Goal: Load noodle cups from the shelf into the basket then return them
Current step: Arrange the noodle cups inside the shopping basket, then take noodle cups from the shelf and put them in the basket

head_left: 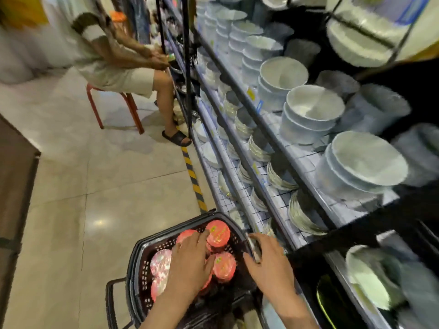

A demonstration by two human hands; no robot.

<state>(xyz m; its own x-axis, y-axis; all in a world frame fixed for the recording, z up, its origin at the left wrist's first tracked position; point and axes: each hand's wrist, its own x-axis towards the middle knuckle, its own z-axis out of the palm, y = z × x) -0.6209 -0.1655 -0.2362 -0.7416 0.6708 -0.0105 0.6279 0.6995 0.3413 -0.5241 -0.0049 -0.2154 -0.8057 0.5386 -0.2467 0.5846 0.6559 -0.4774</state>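
Left hand (190, 264) spread flat on round pink foil-lidded noodle cups (218, 233) inside black perforated plastic basket (142, 264), right hand (266, 260) pinching probably a phone (253, 249) just right, glossy white bowls (313, 108) shelved beyond

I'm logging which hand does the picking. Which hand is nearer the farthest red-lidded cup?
Left. The left hand reaches its fingertips to the farthest cup; the right hand is off to its right, at the basket rim.

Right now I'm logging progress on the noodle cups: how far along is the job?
Loading looks largely done: several red-lidded noodle cups already sit in the black basket. In hand: the left hand reaches over the cups, while the right hand grips the basket's handle. Left: returning them; the nearby shelf shows only bowls and plates.
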